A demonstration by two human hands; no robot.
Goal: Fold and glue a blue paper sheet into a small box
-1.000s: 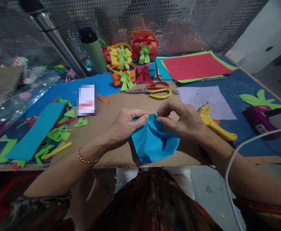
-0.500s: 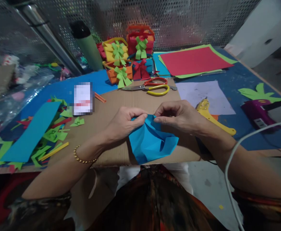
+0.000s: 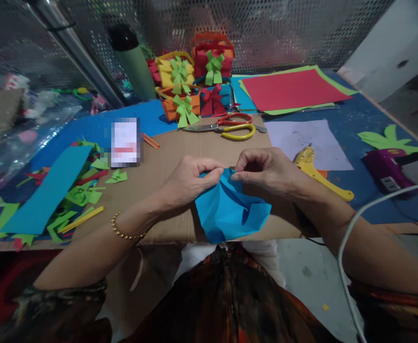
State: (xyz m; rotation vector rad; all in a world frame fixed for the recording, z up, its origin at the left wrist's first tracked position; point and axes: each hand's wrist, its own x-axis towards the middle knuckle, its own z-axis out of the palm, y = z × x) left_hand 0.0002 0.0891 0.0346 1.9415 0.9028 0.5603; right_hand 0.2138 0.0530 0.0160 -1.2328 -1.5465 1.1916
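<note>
A folded sheet of blue paper [image 3: 230,209] is held between my two hands above the front part of a cardboard sheet [image 3: 166,200]. My left hand [image 3: 198,178] pinches its upper left edge between thumb and forefinger. Close beside it, my right hand [image 3: 262,171] pinches the top edge with thumb and fingertips. The paper hangs toward me, creased and partly opened out at the lower right. Beyond my hands lie scissors [image 3: 230,127] with one red and one yellow handle. To the right of my right hand is a yellow glue gun [image 3: 310,169].
Small paper bags with bows, among them an orange one [image 3: 171,105], stand at the back beside a green bottle [image 3: 133,66]. Stacked coloured sheets [image 3: 290,90] lie at back right. Paper scraps and a blue strip [image 3: 51,190] cover the left. A white cable [image 3: 351,224] runs at right.
The view has shifted slightly, so the scene sits a little differently in frame. Both hands keep their pinch on the blue paper, with almost no other movement.
</note>
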